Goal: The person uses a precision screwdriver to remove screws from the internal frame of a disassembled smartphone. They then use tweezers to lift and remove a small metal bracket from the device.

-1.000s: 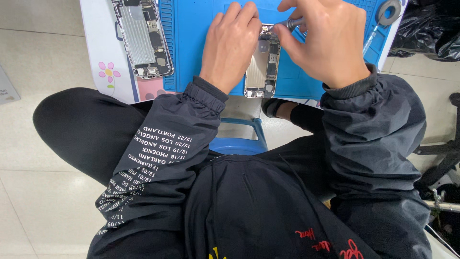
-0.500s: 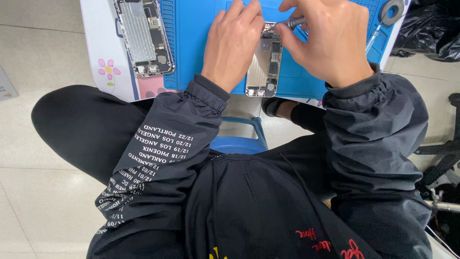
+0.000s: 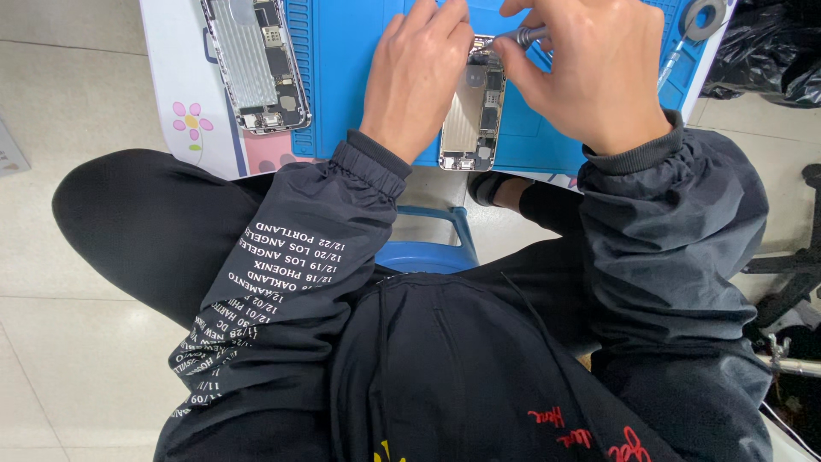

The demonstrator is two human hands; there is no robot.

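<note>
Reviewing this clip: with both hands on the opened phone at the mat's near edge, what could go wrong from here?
1. The opened phone hangs partly over the near edge of the blue mat; a push could tip it toward the lap.
2. The right hand holds a metal tool at the phone's upper end; a slip might scratch exposed parts.
3. The left hand covers part of the phone, hiding the work area.

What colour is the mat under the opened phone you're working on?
Bright blue: the mat under the phone shows best in the head view.
</note>
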